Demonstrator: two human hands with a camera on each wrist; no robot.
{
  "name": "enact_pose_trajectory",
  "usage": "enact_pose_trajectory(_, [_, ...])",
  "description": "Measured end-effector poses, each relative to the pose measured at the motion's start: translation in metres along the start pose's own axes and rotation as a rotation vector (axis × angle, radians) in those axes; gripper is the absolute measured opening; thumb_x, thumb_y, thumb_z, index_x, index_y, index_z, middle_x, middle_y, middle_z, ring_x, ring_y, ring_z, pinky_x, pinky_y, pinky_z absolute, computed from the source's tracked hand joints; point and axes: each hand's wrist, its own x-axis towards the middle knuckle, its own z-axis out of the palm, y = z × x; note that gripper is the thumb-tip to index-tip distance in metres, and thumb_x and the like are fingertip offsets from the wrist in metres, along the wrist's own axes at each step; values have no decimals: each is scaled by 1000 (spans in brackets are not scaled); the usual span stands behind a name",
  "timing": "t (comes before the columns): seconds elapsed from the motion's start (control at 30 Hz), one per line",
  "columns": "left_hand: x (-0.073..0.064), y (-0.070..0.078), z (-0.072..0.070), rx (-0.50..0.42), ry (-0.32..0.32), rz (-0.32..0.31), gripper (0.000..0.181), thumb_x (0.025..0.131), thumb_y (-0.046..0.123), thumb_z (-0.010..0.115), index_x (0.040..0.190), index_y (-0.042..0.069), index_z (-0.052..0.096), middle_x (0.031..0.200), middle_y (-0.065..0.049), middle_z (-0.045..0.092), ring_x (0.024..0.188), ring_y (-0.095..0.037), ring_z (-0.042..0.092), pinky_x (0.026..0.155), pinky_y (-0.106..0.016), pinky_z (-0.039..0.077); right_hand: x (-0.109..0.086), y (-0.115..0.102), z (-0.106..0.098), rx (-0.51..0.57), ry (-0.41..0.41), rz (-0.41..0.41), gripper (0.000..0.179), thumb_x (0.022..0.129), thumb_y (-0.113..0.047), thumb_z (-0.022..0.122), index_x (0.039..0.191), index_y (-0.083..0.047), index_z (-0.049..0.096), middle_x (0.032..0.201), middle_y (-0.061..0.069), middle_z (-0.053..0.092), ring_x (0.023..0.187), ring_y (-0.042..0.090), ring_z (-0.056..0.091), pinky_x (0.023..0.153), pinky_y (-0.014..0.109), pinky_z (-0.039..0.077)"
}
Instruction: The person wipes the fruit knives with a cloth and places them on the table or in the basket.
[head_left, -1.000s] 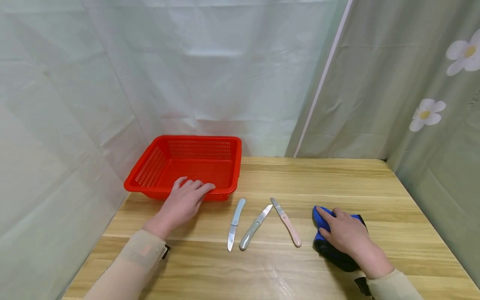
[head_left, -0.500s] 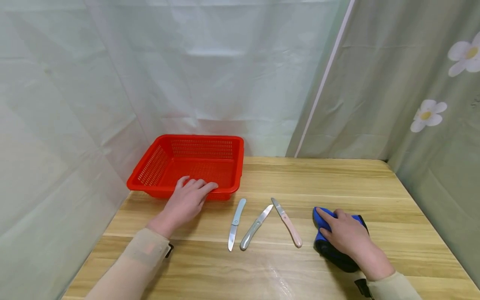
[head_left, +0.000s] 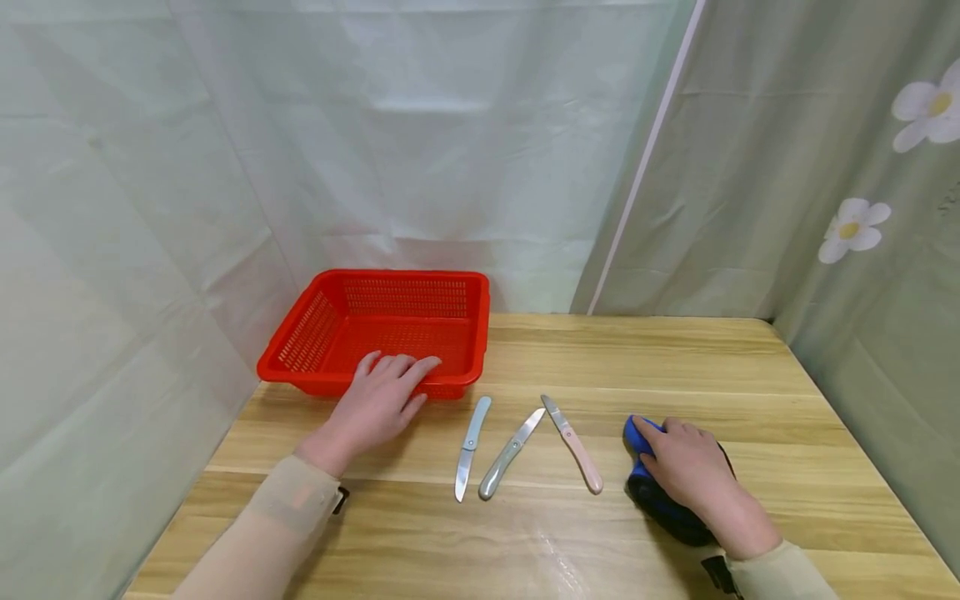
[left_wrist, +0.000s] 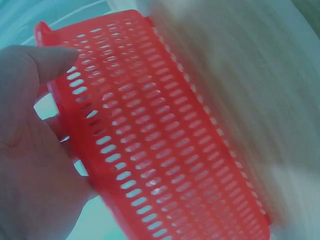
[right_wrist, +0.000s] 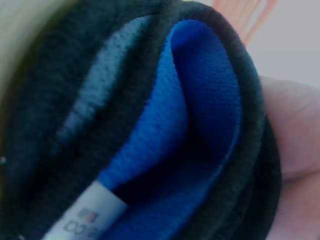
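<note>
Basket (head_left: 478, 329), red and slotted, at the back left of the counter (head_left: 600, 550): I judge it light, smooth and fairly stiff, apt to slide, with the near rim the best hold. My left hand (head_left: 378, 400) is there, fingers over that rim, thumb apart from them on the outer side; whether they press I cannot tell. Next come three knives with bare blades: pale blue knife (head_left: 471, 446), grey-green knife (head_left: 504, 462), pink knife (head_left: 577, 454), the last two meeting or nearly meeting at their tips. Their handles look hard and slippery; I would pinch only those. Furthest right, a blue-and-black fabric piece (head_left: 660, 500) lies under my right hand (head_left: 693, 467). The right wrist view shows its blue lining (right_wrist: 210, 85) and a white tag (right_wrist: 90, 212). I expect it limp, light and unbreakable, best gathered by a thick fold. Index and thumb lie apart on it; whether the other fingers clamp I cannot tell.
</note>
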Motion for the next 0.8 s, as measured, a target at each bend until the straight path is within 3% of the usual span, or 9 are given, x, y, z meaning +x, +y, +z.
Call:
enact_pose_trajectory(0.17, [-2, 14, -7, -7, 49, 57, 73, 99, 21, 84, 164, 16, 52, 151, -15, 58, 145, -38, 49, 126, -69, 25, -1, -3, -3, -8, 60, -4, 56, 97, -18, 87, 148, -4, 68, 105, 19, 69, 89, 38, 70, 74, 57, 58])
enact_pose_trajectory(0.33, [-4, 34, -13, 7, 89, 126, 68, 99, 21, 84, 160, 15, 56, 159, -13, 55, 150, -39, 46, 128, -65, 26, -1, -8, -7, -1, 132, -16, 55, 96, -17, 88, 146, -5, 69, 97, 16, 65, 78, 31, 65, 67, 53, 56])
enact_pose_trajectory(0.57, [-3, 55, -5, -44, 240, 410, 48, 97, 6, 81, 143, 4, 69, 141, -13, 68, 134, -34, 62, 121, -53, 44, -1, -18, -16, 25, 161, -8, 59, 96, -18, 88, 150, -9, 67, 102, 16, 65, 82, 32, 64, 72, 56, 55])
enact_pose_trajectory(0.67, [-3, 65, -4, -67, 217, 482, 43, 99, 3, 77, 141, 3, 69, 138, -11, 69, 132, -31, 64, 119, -47, 47, -2, -22, -19, 27, 190, -21, 59, 96, -18, 88, 150, -10, 67, 100, 15, 64, 83, 31, 63, 72, 55, 54])
enact_pose_trajectory(0.8, [-6, 73, -2, -66, 127, 484, 47, 98, 1, 73, 145, 5, 68, 142, -9, 68, 134, -28, 64, 118, -44, 48, -3, -26, -23, 30, 222, -43, 59, 95, -18, 89, 150, -10, 68, 98, 13, 64, 85, 32, 65, 75, 57, 55])
